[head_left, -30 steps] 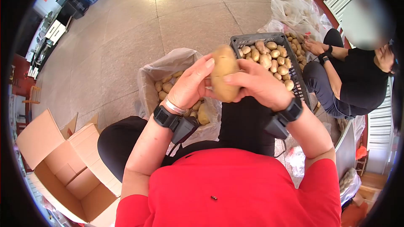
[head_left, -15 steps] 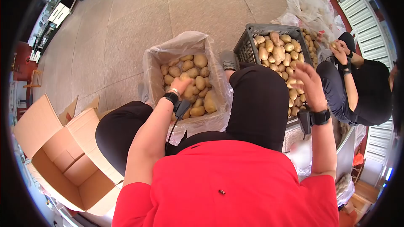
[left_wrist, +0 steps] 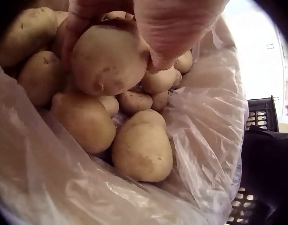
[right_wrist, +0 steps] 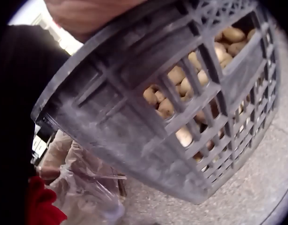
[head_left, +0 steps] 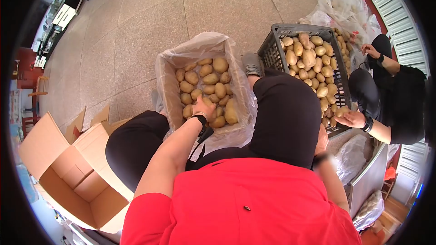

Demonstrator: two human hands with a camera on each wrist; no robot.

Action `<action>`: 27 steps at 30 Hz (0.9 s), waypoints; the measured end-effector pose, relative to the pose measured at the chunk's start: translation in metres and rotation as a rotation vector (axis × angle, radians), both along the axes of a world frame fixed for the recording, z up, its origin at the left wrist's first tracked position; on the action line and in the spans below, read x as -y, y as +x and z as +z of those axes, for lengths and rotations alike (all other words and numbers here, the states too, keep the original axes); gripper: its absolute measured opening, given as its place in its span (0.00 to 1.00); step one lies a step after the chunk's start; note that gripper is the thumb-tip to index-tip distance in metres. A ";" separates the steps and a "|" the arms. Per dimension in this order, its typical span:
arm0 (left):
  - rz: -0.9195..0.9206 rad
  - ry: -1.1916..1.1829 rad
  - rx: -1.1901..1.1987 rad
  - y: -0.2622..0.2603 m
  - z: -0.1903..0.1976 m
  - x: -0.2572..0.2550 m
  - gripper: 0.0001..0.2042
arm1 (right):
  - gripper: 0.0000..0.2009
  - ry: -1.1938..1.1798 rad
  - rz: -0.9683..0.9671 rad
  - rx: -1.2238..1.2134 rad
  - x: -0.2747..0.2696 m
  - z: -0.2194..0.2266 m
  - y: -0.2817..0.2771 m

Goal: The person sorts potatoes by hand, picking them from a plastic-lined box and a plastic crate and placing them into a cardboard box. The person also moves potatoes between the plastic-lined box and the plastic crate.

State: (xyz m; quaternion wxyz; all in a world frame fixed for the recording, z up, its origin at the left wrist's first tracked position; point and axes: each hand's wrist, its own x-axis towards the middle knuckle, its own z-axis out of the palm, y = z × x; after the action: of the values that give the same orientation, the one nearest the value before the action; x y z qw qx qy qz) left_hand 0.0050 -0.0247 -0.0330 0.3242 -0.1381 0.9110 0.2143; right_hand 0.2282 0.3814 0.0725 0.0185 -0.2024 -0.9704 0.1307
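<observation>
My left hand reaches down into a box lined with clear plastic, among several potatoes. In the left wrist view that hand has its thumb and fingers around a potato, which sits above others against the plastic liner. My right hand is low beside my knee, at the near end of a black crate of potatoes. The right wrist view shows part of this hand above the crate's rim; its fingers are hidden.
An open cardboard box stands at the left. At the right, another person's hand holds a potato at the crate's edge. Plastic bags lie behind the crate, and a white bag is near my right arm.
The hands parted from the large potato both held. My left hand went down into the lined box; my right rose over the crate, then dropped beside my knee. The other person's hand moved to the crate.
</observation>
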 end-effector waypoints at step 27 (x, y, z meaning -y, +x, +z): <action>0.448 0.351 -0.245 -0.053 -0.069 0.009 0.37 | 0.14 -0.079 -0.268 0.201 0.009 0.017 -0.015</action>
State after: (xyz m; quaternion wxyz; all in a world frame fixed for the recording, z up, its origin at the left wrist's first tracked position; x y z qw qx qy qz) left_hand -0.0477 -0.0335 -0.1020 0.1754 -0.2505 0.8393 0.4495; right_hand 0.2134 0.3727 0.0898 -0.0694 -0.3424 -0.9258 0.1444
